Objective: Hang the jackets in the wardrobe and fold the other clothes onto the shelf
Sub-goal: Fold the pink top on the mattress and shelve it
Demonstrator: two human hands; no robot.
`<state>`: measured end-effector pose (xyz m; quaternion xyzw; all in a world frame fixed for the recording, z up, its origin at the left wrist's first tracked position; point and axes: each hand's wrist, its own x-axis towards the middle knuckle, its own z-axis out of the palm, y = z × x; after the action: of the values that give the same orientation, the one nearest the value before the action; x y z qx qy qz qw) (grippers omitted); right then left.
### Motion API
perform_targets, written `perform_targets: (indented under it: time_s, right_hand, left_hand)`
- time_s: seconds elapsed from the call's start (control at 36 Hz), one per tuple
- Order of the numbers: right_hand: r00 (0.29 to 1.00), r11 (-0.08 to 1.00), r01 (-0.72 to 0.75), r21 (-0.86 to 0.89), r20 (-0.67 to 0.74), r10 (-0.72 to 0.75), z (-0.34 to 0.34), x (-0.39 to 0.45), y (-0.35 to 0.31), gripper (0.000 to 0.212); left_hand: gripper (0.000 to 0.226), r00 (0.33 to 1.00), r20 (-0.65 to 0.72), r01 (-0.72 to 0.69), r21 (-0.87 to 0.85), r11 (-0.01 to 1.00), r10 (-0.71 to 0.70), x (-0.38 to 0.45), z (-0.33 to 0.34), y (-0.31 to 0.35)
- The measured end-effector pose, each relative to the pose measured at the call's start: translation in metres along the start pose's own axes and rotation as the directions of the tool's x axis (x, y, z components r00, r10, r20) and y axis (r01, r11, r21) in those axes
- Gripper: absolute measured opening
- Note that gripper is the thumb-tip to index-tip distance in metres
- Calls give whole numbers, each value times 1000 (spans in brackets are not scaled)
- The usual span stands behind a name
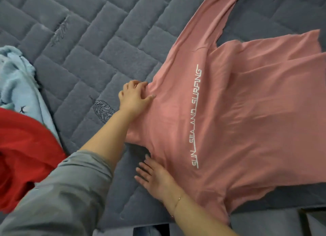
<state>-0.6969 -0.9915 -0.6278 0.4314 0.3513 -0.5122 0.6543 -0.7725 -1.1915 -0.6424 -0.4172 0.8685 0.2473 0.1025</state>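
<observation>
Folding is at an early stage, judging by how things lie. A pink shirt (238,121) with white lettering is spread face up on the quilted grey bed (88,41), body flat, one long sleeve stretched away toward the top edge of the view and the hem running off to the right. No fold in it shows yet.

Both hands are at the neck end of the shirt. The left hand (135,96) has its fingers curled into the cloth at the collar, bunching a small pucker there, so it grips the shirt. The right hand (155,175) lies flat with fingers straight and spread, partly on the bed and partly against the shirt's near shoulder edge; whether it presses the cloth or only touches it is hard to tell, as the picture is a little smeared.

At the left edge of the bed, well apart from the shirt, sits a heap of other clothes: a red garment (24,147) and a fluffy light blue garment (17,80) just beside it, both still rumpled. Neither the wardrobe nor the shelf is in view, so what may already be put away cannot be judged. What is left, as far as shown: fold this shirt, carry it to the shelf, then deal with the heap.
</observation>
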Motion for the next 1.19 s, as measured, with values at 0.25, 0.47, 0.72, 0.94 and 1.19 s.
perform_targets:
  time_s: [0.25, 0.47, 0.72, 0.94, 1.19]
  right_hand:
    - [905, 766, 424, 482, -252, -343, 25, 27, 3, 14]
    - [824, 786, 535, 310, -397, -405, 50, 36, 69, 29]
    - [869, 912, 407, 51, -329, -370, 51, 35, 70, 27]
    - [874, 846, 302, -440, -226, -430, 4, -32, 32, 15]
    - [525, 432, 488, -759, -140, -839, -57, -85, -161, 9]
  left_hand:
    - [25, 962, 217, -13, -566, 824, 164, 3, -27, -24]
    - [35, 976, 180, 190, -408, 893, -125, -14, -39, -105]
    - [25, 996, -12, 85, -222, 971, -90, -20, -33, -101]
    - [30, 966, -59, -257, -137, 957, 251, -23, -34, -17]
    - [30, 899, -39, -437, -114, 892, 435, 26, -22, 89]
